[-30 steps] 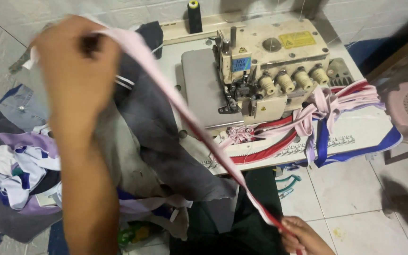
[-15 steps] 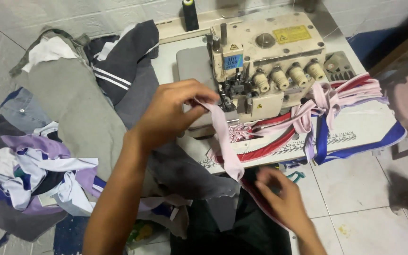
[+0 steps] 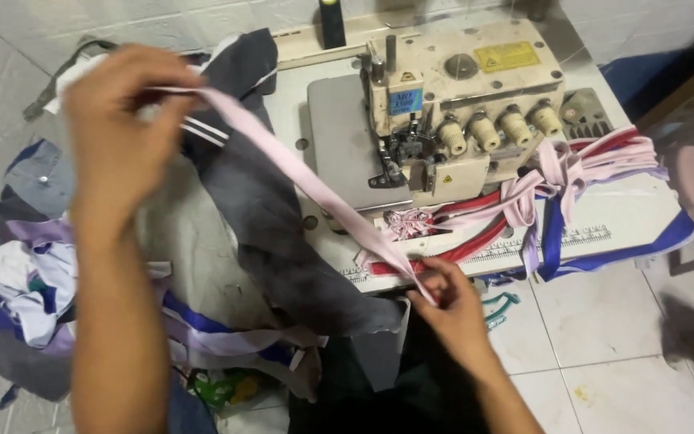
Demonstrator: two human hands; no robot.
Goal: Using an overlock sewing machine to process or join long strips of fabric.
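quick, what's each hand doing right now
Left hand: closed, pinching one end of the pink fabric strip.
Right hand: closed, pinching the strip's other end.

The pink strip (image 3: 315, 193) is soft matt cloth, the grey garment (image 3: 275, 241) at its seven o'clock a dull woven fabric, the sewing machine (image 3: 459, 96) cream painted metal, slightly glossy, the floor tiles (image 3: 604, 321) smooth.

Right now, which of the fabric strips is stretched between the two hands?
The single pale pink strip, pulled taut from the left hand down to the right hand. The other pink, red and blue strips lie bunched beside the sewing machine.
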